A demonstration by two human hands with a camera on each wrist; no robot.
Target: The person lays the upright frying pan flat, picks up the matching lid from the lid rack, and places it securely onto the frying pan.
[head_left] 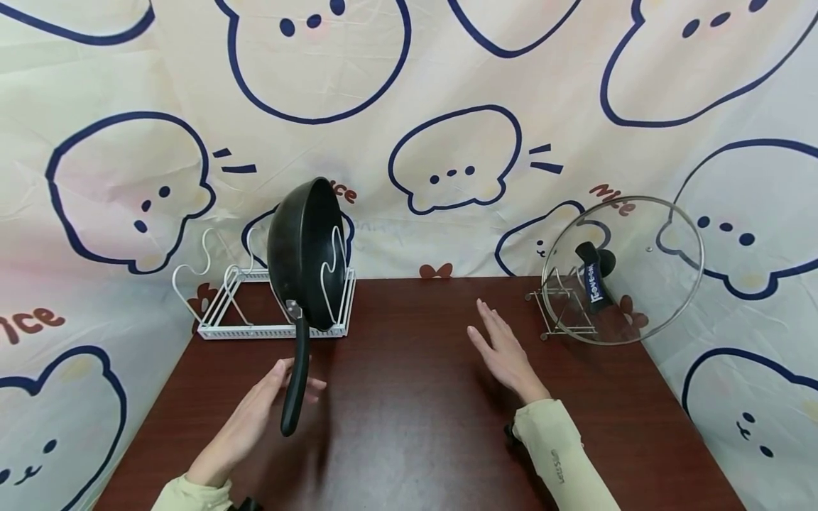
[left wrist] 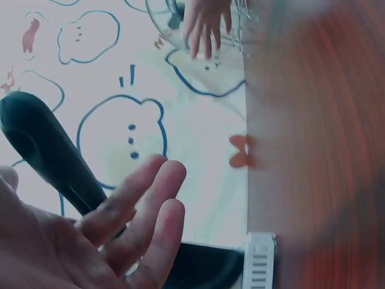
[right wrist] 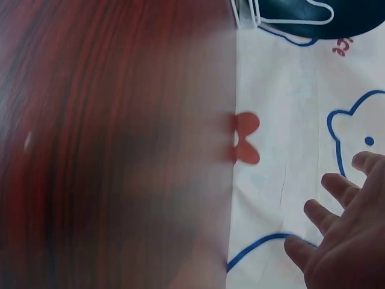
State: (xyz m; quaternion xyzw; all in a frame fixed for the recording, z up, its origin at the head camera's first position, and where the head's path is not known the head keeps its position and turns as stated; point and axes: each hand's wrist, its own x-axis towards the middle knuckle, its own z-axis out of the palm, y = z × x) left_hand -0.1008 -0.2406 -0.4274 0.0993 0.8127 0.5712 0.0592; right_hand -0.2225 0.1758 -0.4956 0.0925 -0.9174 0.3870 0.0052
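Observation:
A black frying pan (head_left: 300, 248) stands on its side in a white wire rack (head_left: 271, 331), its handle (head_left: 295, 387) sticking out toward me. Beside that handle is my left hand (head_left: 246, 419), fingers extended and partly hidden behind it. The left wrist view shows these fingers (left wrist: 159, 220) loosely spread, not curled round the handle. My right hand (head_left: 508, 355) hovers over the right half of the table, fingers straight and holding nothing. To its right a glass lid (head_left: 664, 305) with a black knob leans upright in a small wire stand (head_left: 569, 323).
The dark wooden table (head_left: 409, 440) ends at a fabric backdrop (head_left: 364, 156) printed with cartoon bears. Free sections of the white rack, with curved wire dividers (head_left: 192, 273), lie left of the pan.

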